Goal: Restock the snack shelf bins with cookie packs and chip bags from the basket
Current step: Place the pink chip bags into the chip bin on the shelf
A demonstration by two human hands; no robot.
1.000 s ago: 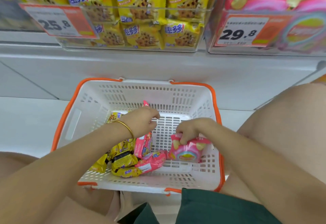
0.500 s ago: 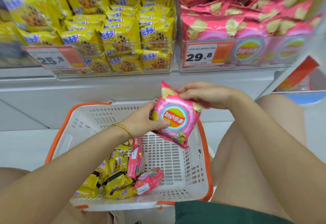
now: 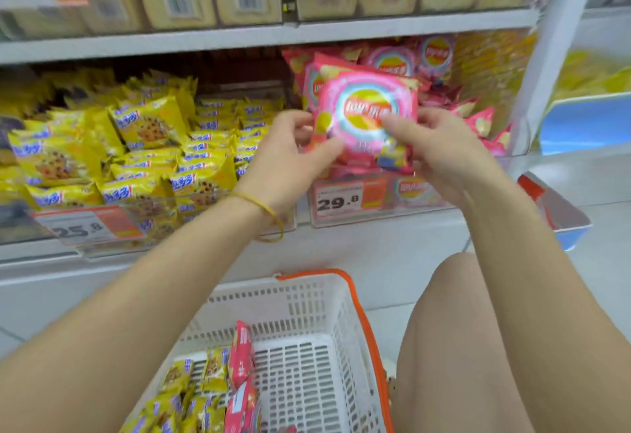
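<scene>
Up at the mouth of the chip bin (image 3: 421, 193), gripped a pink Lay's chip bag (image 3: 367, 115) from both sides; curled the left hand (image 3: 290, 159) round the bag's left edge, thumb on the lower front; pinched the right edge with the right hand (image 3: 440, 156), thumb across the printed face; kept neither hand free. Held the bag face-out and roughly upright, above the 29.8 price tag (image 3: 338, 198) and just in front of the stacked pink bags (image 3: 433, 57); could not tell, through the blur, whether touching them.

Called for a light hold on the seams, so as not to crush the chips; called for a lift clear of the bin's transparent front wall, then a gentle lowering behind it, face forward like the neighbours; best kept out of the cookie bin (image 3: 160, 227) to the left. Probably risked a slide back out if dropped on top of so full a heap; better tucked in than tossed.

Raised since 0.5 s earlier from a tilted hold low over the far rim of the basket (image 3: 362, 313); squared up to the bin since. Reached down inside the basket with both hands 1 s earlier, right hand already on the bag. Left behind along the basket's left side, as before: yellow cookie packs (image 3: 211, 371) and pink packs (image 3: 240, 350).
</scene>
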